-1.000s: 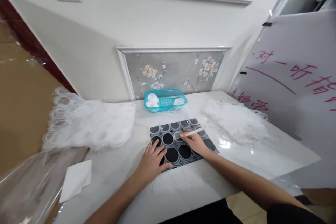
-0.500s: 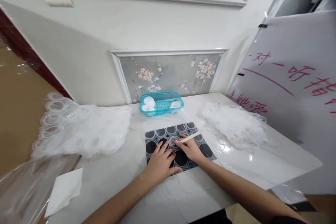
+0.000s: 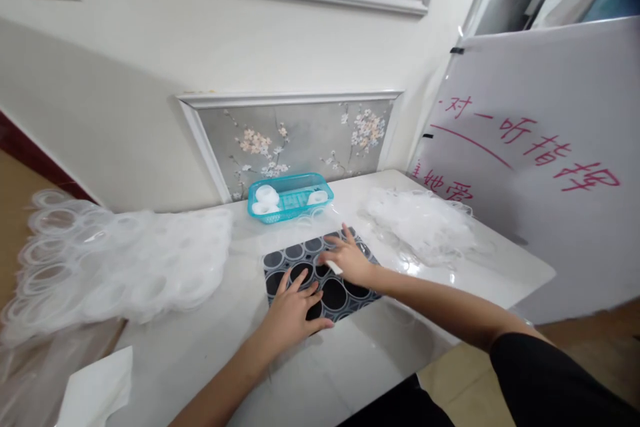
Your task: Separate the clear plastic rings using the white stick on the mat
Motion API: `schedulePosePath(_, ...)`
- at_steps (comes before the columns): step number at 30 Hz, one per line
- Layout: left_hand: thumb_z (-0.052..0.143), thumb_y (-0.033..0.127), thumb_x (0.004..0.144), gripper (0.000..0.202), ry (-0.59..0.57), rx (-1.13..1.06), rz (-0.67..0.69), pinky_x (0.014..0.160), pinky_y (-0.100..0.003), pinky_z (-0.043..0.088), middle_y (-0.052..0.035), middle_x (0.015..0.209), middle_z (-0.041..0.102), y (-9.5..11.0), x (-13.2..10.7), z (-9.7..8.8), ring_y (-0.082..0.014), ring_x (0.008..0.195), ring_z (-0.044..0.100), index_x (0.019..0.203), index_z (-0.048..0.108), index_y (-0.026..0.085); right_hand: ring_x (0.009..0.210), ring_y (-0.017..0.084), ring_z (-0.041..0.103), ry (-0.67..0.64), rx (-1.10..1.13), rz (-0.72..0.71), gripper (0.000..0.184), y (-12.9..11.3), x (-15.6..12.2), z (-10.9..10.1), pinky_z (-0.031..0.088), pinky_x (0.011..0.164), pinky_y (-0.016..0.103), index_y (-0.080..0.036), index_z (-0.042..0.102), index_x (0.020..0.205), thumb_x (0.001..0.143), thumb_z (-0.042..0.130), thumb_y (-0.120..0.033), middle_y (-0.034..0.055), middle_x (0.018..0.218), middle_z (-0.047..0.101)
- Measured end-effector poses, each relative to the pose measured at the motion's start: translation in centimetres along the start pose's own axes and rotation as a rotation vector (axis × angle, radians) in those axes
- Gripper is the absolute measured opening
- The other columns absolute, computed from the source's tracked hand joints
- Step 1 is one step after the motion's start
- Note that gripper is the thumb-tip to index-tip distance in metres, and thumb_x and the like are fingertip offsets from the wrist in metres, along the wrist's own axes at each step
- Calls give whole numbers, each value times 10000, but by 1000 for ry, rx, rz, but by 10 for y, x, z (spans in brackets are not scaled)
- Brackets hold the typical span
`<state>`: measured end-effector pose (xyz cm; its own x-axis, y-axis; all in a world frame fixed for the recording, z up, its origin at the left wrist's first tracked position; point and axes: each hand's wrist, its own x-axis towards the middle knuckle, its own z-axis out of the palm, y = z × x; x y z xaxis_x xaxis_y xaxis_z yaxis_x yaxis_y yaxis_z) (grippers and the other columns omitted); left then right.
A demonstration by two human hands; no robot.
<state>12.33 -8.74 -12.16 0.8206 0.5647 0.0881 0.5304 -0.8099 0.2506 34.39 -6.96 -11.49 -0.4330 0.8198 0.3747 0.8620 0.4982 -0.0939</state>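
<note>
Resting on the near-left part of a dark, circle-patterned sheet (image 3: 334, 295), the left hand (image 3: 290, 313) has its fingers spread apart. The right hand (image 3: 347, 263) — some fingers pinching a white stick (image 3: 334, 267), others extended — is over the sheet's far part. Sheet location: on the tabletop (image 3: 365, 350), before a turquoise basket (image 3: 295, 213).

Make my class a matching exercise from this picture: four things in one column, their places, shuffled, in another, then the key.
1. turquoise plastic basket
2. slim white stick
3. dark circle-patterned sheet
4. white board with red handwriting

A. under the left hand
B. at the picture's right edge
C. held in the right hand
D. toward the white table's far side

1-D, 2-C, 3-A, 4-B
</note>
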Motion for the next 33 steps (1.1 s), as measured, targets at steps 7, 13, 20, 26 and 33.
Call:
schedulePosePath(7, 420, 632, 843, 514, 24, -12, -34, 1097, -563, 176, -23, 1204, 634, 7, 7, -6, -314, 1286, 390, 1085, 672, 255, 1079, 267, 580, 376, 275, 497, 253, 38, -5, -11, 194, 1062, 578, -260, 695, 831, 908, 470, -345, 4, 922, 725)
schedulePosePath(13, 429, 599, 858, 560, 104, 59, 74, 1090, -505, 245, -50, 1301, 561, 17, 40, 3, -305, 1301, 370, 1220, 582, 200, 1036, 256, 616, 216, 659, 440, 345, 13, -51, 20, 398, 1002, 416, -225, 685, 684, 881, 483, -424, 21, 736, 709)
schedulePosePath(20, 411, 605, 859, 600, 78, 136, 22, 1108, -478, 240, -82, 1239, 607, 29, 51, 19, -300, 1302, 375, 1197, 603, 148, 1079, 262, 596, 219, 676, 459, 307, 17, -49, 22, 388, 1013, 434, -223, 702, 722, 875, 505, -403, 36, 779, 723)
schedulePosePath(26, 428, 657, 820, 668, 41, 139, 34, 1110, -478, 220, -93, 1270, 582, 28, 49, 20, -302, 1310, 361, 1239, 570, 156, 1207, 280, 491, 207, 320, 414, 200, 5, -60, 31, 281, 1055, 524, -252, 717, 871, 884, 524, -303, 37, 959, 727)
schedulePosePath(33, 444, 717, 765, 696, -1, 149, 74, 1087, -498, 199, -116, 1200, 627, 27, 56, 7, -328, 1272, 399, 1145, 635, 167, 1214, 276, 462, 147, -11, 243, 219, 44, -36, -13, 126, 1097, 543, -259, 696, 903, 870, 503, -161, 12, 951, 727)
